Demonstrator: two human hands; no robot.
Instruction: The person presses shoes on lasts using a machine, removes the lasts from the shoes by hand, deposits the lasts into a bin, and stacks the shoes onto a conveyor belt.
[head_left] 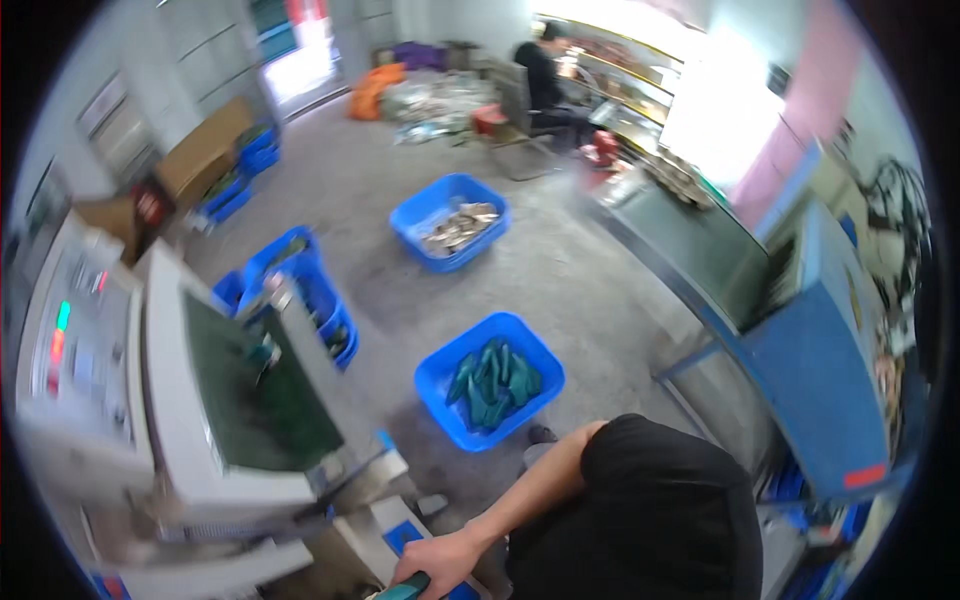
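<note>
My left hand [437,562] is at the bottom edge, fingers closed around a teal piece [405,590] of which only the tip shows. It rests by the front end of a white machine [165,400] with a dark green belt [255,385]. My left forearm runs up to my black-sleeved shoulder. On the floor just beyond stands a blue bin [437,378] holding several teal pieces [492,380] like the one in my hand. My right hand is out of view.
A second blue bin [412,215] with grey pieces sits farther back; stacked blue bins [325,300] stand beside the machine. At left is a control panel [75,335] with lit buttons. A blue cabinet [820,385] and a long table [690,245] line the right. Another person [545,80] sits at the back.
</note>
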